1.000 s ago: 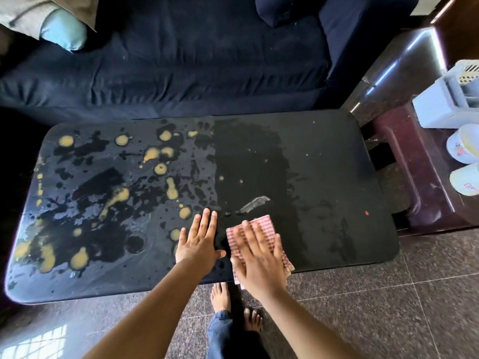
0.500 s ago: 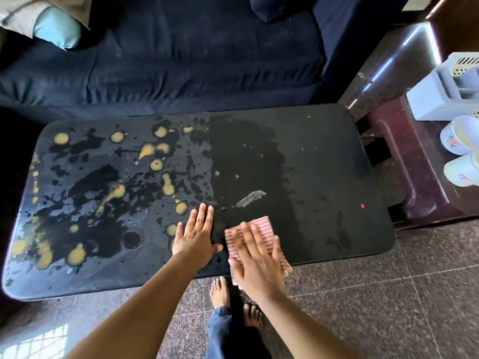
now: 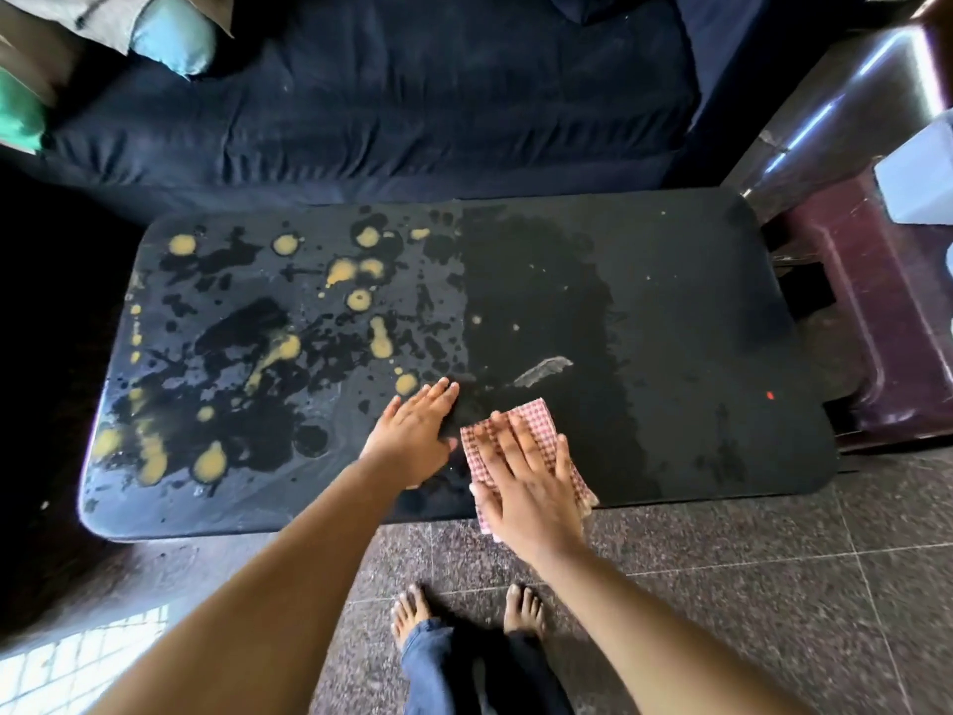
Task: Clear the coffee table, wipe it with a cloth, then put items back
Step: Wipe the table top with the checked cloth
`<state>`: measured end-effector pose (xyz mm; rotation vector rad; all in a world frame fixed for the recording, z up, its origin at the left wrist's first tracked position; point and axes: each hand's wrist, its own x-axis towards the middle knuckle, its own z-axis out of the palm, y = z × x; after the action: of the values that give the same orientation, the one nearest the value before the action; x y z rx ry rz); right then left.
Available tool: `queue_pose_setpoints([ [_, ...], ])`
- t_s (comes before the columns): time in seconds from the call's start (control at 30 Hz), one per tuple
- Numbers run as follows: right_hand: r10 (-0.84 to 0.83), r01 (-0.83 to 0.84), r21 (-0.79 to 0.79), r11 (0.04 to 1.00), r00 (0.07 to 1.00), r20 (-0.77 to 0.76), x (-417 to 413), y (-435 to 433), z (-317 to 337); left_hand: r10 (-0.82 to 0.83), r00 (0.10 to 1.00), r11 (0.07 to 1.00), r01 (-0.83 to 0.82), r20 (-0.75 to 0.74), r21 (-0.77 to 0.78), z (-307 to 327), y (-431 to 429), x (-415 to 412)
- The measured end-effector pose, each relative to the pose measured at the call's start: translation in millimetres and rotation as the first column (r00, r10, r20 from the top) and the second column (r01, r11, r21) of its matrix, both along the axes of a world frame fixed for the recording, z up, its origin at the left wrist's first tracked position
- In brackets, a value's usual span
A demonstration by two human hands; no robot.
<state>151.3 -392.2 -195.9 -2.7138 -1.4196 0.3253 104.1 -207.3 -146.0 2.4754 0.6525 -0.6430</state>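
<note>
The black coffee table [image 3: 696, 312] fills the middle of the view, with nothing standing on it. Its left half is speckled with yellow and dark wet blotches [image 3: 289, 348]; its right half looks darker and smeared. My right hand [image 3: 526, 482] lies flat, fingers spread, pressing a red-and-white checked cloth [image 3: 531, 420] onto the table near its front edge. The cloth's near corner hangs over that edge. My left hand [image 3: 415, 436] rests flat on the tabletop just left of the cloth, fingers together, holding nothing.
A dark blue sofa [image 3: 412, 95] runs along the table's far side, with pale blue and green cushions [image 3: 170, 41] at its left end. A maroon side table [image 3: 876, 312] with a white object stands at the right. My bare feet [image 3: 464, 606] are on the stone floor.
The view has shifted a little. The cloth under my right hand sits slightly further right along the front edge, and my left hand's fingers have closed together.
</note>
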Motion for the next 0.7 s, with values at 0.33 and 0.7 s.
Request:
queue_pose_setpoints([
  [0.33, -0.339, 0.339, 0.007, 0.941, 0.941, -0.016, -27, 17, 0, -0.032, 0.994, 0.970, 0.006, 0.103, 0.245, -4, 26, -129],
  [0.7, -0.425, 0.421, -0.100, 0.901, 0.905, -0.023, -44, 28, 5, 0.035, 0.999, 0.974, -0.040, 0.025, 0.225, -1, 23, -121],
])
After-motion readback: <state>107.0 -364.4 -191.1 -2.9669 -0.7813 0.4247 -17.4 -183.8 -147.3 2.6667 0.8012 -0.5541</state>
